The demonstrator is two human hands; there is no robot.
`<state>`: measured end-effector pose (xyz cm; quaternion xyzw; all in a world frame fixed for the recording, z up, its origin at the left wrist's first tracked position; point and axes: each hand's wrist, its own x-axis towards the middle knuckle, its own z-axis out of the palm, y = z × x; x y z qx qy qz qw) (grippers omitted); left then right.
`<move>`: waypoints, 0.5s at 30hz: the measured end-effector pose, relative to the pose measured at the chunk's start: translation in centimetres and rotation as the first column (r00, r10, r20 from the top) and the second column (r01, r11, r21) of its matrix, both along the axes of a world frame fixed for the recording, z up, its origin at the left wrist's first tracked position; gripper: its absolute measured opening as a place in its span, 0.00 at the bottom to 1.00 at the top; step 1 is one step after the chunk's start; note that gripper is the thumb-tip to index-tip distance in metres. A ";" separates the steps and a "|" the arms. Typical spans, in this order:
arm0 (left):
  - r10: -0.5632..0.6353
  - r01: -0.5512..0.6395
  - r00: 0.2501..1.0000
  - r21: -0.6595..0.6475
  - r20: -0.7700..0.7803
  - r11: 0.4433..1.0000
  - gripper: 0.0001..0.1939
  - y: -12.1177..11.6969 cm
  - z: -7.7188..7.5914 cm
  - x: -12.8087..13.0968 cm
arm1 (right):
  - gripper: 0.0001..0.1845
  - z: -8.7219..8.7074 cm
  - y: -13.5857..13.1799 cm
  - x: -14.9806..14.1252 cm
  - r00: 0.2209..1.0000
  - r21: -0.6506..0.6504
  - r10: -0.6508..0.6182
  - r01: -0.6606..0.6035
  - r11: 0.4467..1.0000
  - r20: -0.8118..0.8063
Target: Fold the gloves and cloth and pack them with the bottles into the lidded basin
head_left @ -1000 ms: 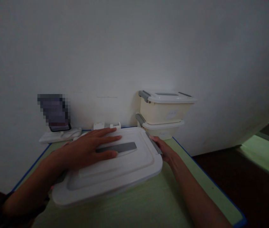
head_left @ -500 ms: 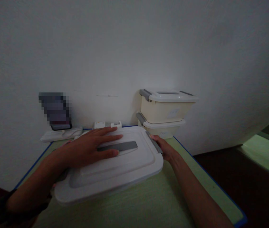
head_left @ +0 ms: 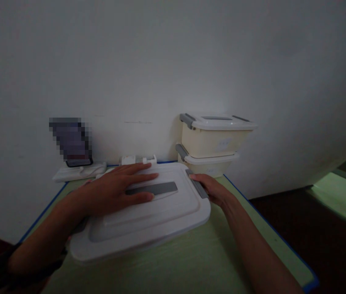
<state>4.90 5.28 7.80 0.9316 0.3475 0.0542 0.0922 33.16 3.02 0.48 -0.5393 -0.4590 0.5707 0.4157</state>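
I am holding my left hand [head_left: 114,192] flat over the white lid [head_left: 167,216]; its fingers are spreading apart, and the thumb is lying along the grey strip [head_left: 167,188] in the middle; my right hand [head_left: 214,190] is staying at the right edge of the lid, where it is touching the grey latch [head_left: 196,183]; one fingertip is resting on this latch, but the other fingers are hiding, so I cannot tell how firmly they are closing. The lid is lying in front of me, above the green counter [head_left: 237,249]; its near edge is pointing toward me, and what is standing under it I cannot see. A dark band [head_left: 23,267] is circling my left wrist.

Behind the lid, to the right, two cream boxes are standing by the wall [head_left: 148,73], the upper box [head_left: 212,142] resting on the lower box [head_left: 212,166]; both are carrying small labels, too faint for reading. To the left, a phone [head_left: 72,143] is leaning back, its screen showing only blurred squares; a white bar [head_left: 69,174] is lying at its foot; blue edging is running around the counter.
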 end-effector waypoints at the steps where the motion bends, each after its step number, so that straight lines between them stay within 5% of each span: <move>1: 0.002 -0.002 1.000 -0.001 0.008 1.000 0.28 0.0 -0.1 0.0 | 0.18 0.1 0.0 0.0 1.000 0.008 0.000 0.000 1.000 0.013; 9: 0.019 -0.027 0.968 0.026 0.252 0.999 0.21 0.5 0.6 -1.7 | 0.23 0.8 -0.1 -0.1 0.996 0.119 -0.014 0.004 0.993 0.085; 12: 0.115 -0.137 0.947 0.052 0.301 0.989 0.23 1.1 1.2 -4.4 | 0.27 0.7 -0.3 0.1 0.997 0.122 0.023 -0.032 0.992 0.079; 15: 0.292 -0.269 0.936 -0.134 0.196 0.954 0.30 1.7 1.1 -6.7 | 0.26 0.6 -0.7 0.3 0.993 0.084 0.104 -0.109 0.990 0.061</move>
